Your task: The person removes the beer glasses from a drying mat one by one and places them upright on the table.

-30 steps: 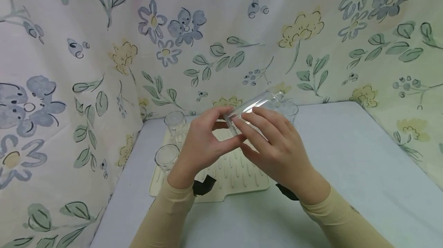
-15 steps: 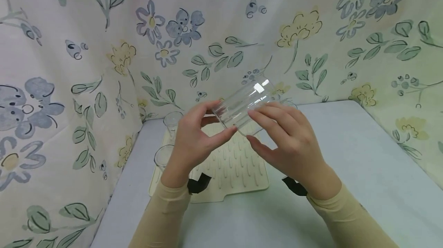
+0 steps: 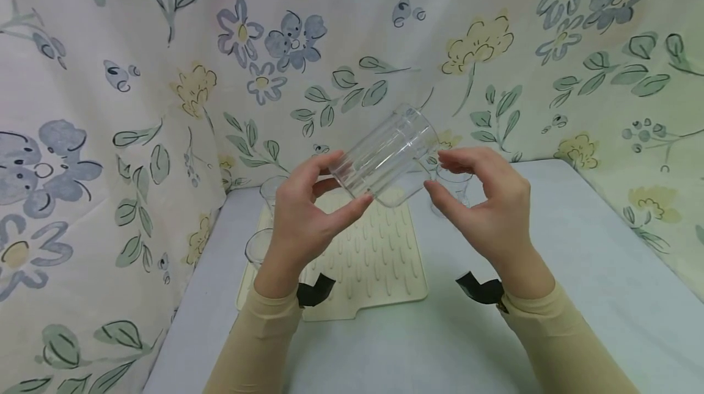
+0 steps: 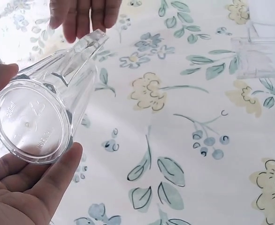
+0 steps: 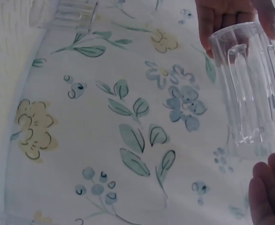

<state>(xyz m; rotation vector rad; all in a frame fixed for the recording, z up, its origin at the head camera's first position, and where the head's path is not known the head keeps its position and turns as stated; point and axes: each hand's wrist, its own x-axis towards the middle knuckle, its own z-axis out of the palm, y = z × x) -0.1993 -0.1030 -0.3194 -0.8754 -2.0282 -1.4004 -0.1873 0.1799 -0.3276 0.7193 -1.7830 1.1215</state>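
A clear, ribbed mug (image 3: 385,153) is held tilted in the air, its mouth up and to the right. My left hand (image 3: 305,217) grips it around the base, thumb below and fingers behind. Raised lettering with "500ml" shows on the round base (image 4: 32,122) in the left wrist view. There the mug's handle (image 4: 83,56) juts toward the fingers of the other hand. My right hand (image 3: 486,204) is beside the mouth end, thumb and fingers spread apart in a loose curve. A gap shows between this hand and the mug (image 5: 252,89) in the right wrist view.
A cream drying mat (image 3: 379,272) with raised ridges lies under the hands. Two clear glasses (image 3: 258,247) stand at its left side, partly hidden by my left hand. Another clear glass (image 3: 453,183) stands behind my right hand. Floral cloth (image 3: 352,40) hangs around the white table.
My right hand has let go of the mug and moved right, its fingers spreading. The mug has shifted left and up in my left hand.
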